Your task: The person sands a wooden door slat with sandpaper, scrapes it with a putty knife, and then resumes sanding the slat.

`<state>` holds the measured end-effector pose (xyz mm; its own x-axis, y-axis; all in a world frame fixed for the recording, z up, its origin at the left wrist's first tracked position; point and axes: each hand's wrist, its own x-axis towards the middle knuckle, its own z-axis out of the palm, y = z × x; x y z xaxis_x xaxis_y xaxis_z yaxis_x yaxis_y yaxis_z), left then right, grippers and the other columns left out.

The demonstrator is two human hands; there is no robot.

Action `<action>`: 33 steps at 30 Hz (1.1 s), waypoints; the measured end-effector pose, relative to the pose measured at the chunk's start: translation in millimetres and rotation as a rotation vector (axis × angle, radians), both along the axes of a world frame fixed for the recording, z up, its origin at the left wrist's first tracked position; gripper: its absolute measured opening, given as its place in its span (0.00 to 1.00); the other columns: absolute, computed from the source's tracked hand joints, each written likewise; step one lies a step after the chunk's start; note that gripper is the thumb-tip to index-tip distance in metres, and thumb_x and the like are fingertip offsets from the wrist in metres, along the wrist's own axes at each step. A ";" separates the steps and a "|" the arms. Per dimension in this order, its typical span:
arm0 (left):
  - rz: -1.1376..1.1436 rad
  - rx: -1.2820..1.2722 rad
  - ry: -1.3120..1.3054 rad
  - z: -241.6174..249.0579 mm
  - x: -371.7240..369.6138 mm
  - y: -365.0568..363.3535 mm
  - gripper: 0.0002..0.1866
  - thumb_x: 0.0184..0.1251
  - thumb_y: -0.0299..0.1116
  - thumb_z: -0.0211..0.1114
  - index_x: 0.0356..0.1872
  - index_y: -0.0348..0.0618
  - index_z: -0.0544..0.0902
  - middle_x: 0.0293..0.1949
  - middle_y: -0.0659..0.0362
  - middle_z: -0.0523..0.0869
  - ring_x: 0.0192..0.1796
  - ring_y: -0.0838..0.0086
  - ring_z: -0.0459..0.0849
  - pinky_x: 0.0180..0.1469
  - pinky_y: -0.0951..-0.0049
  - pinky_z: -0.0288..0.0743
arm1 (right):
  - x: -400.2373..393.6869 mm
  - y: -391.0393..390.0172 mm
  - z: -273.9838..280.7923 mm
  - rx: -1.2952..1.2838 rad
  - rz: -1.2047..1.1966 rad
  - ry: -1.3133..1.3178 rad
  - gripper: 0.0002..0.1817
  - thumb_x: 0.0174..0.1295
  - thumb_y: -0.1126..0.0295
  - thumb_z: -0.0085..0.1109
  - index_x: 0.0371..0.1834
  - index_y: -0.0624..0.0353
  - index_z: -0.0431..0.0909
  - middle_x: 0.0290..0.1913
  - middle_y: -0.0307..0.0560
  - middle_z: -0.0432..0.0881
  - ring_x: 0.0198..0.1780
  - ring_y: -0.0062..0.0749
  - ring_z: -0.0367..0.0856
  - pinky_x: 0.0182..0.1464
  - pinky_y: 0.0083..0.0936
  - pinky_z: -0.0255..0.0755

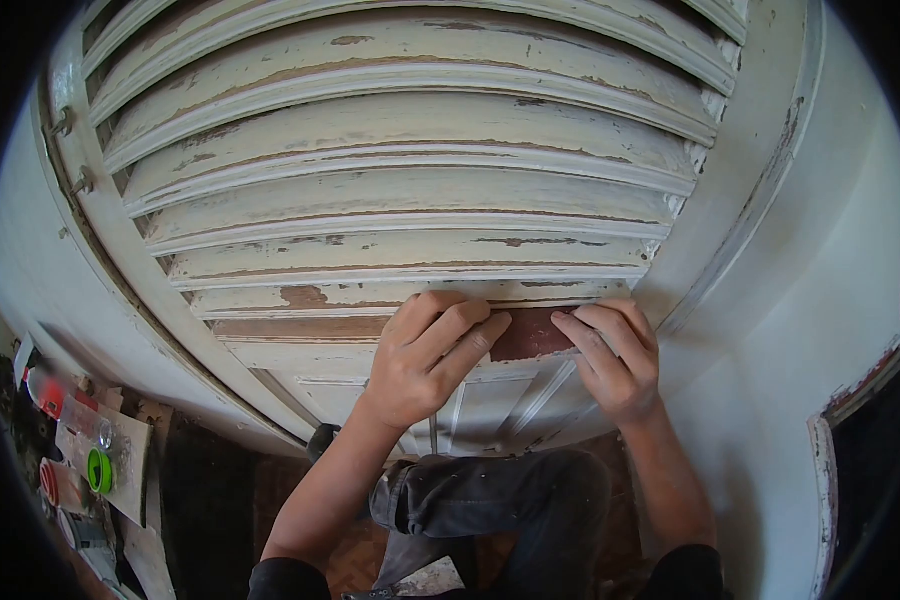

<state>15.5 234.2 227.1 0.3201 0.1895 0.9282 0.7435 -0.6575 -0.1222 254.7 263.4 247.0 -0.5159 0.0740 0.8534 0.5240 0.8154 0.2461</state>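
Observation:
A reddish-brown piece of sandpaper (pixel 530 336) with a rough lower edge stretches between my two hands, in front of the bottom slats of a white louvered door (pixel 410 190). My left hand (pixel 425 350) pinches its left end, fingers curled over the top edge. At the other end, my right hand (pixel 612 355) has its thumb and fingers closed on the sheet. Paint is chipped along several slats, and bare brown wood (pixel 305 329) shows just left of my left hand. The back of the sheet is hidden.
My bent leg in dark trousers (pixel 500 490) is below the hands. At left, a board (pixel 130 450) bears a green-rimmed lid (pixel 100 470) and other containers. A pale wall (pixel 790 360) stands close on the right. Metal hinges (pixel 82 180) sit on the door's left edge.

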 end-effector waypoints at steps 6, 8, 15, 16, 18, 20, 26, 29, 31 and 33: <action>-0.007 0.055 0.026 -1.5 7.4 3.6 0.23 0.38 0.32 0.70 0.43 0.42 0.94 0.42 0.62 0.88 0.41 0.68 0.81 0.38 0.69 0.73 | 17.1 2.9 -0.2 0.060 -0.023 -0.056 0.17 0.47 0.79 0.73 0.44 0.69 0.90 0.37 0.46 0.82 0.39 0.39 0.82 0.37 0.32 0.78; 0.008 0.071 0.003 -1.3 12.8 3.1 0.23 0.38 0.32 0.70 0.42 0.45 0.95 0.41 0.64 0.87 0.40 0.69 0.80 0.38 0.69 0.71 | 21.8 0.0 -1.3 0.059 -0.028 -0.064 0.17 0.48 0.80 0.73 0.44 0.69 0.90 0.37 0.46 0.82 0.38 0.39 0.82 0.37 0.32 0.77; 0.158 0.160 -0.058 -16.9 12.2 2.6 0.20 0.42 0.38 0.70 0.41 0.53 0.96 0.39 0.69 0.83 0.36 0.72 0.74 0.37 0.68 0.66 | 25.2 2.1 0.2 0.053 0.003 -0.085 0.18 0.48 0.80 0.73 0.45 0.70 0.90 0.39 0.46 0.82 0.38 0.39 0.82 0.36 0.31 0.78; 0.160 0.159 -0.055 -16.7 11.3 3.1 0.20 0.42 0.38 0.70 0.41 0.53 0.96 0.39 0.69 0.83 0.36 0.72 0.74 0.37 0.68 0.66 | 26.0 3.7 0.4 0.052 0.004 -0.082 0.18 0.48 0.80 0.73 0.45 0.70 0.90 0.39 0.46 0.82 0.38 0.39 0.82 0.36 0.31 0.78; 0.141 0.162 -0.050 -15.0 9.8 4.5 0.22 0.42 0.39 0.69 0.43 0.53 0.96 0.39 0.70 0.84 0.35 0.73 0.73 0.35 0.69 0.64 | 29.2 6.5 1.6 0.084 0.003 -0.062 0.18 0.48 0.80 0.73 0.45 0.70 0.90 0.40 0.47 0.83 0.39 0.40 0.83 0.36 0.31 0.80; 0.162 0.142 -0.027 -9.2 9.5 3.4 0.22 0.43 0.39 0.69 0.44 0.53 0.96 0.39 0.70 0.84 0.34 0.73 0.72 0.35 0.69 0.62 | 30.0 8.8 3.1 0.078 0.011 -0.058 0.18 0.47 0.80 0.72 0.45 0.70 0.89 0.40 0.48 0.83 0.40 0.41 0.84 0.37 0.32 0.81; 0.185 0.095 0.028 -0.2 7.9 0.6 0.22 0.41 0.36 0.73 0.45 0.54 0.96 0.36 0.70 0.83 0.32 0.74 0.72 0.33 0.69 0.60 | 30.2 9.5 4.8 0.041 0.041 -0.074 0.18 0.46 0.81 0.71 0.44 0.73 0.88 0.40 0.49 0.83 0.40 0.41 0.84 0.37 0.33 0.82; 0.169 0.118 0.057 0.2 6.0 2.2 0.21 0.47 0.38 0.68 0.44 0.51 0.95 0.37 0.70 0.85 0.32 0.75 0.72 0.33 0.70 0.59 | 30.2 9.9 5.0 0.038 0.053 -0.073 0.19 0.45 0.81 0.70 0.44 0.74 0.88 0.40 0.50 0.83 0.40 0.42 0.84 0.37 0.32 0.82; 0.165 0.120 0.068 0.1 5.3 2.7 0.20 0.47 0.38 0.68 0.44 0.50 0.95 0.38 0.70 0.86 0.32 0.75 0.72 0.33 0.70 0.59 | 30.8 9.1 6.5 0.038 0.054 -0.074 0.19 0.45 0.81 0.70 0.44 0.74 0.88 0.40 0.50 0.82 0.41 0.42 0.84 0.37 0.32 0.82; 0.168 0.143 0.084 0.8 4.7 4.2 0.20 0.46 0.38 0.68 0.43 0.49 0.95 0.39 0.69 0.86 0.31 0.74 0.72 0.33 0.70 0.60 | 31.4 8.0 8.9 0.014 0.057 -0.079 0.19 0.45 0.81 0.70 0.44 0.74 0.88 0.40 0.50 0.83 0.41 0.42 0.84 0.37 0.32 0.82</action>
<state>20.2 238.3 228.0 0.3727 0.1153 0.9207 0.8242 -0.4970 -0.2714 286.0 271.5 256.0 -0.5844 0.0309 0.8109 0.4551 0.8398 0.2960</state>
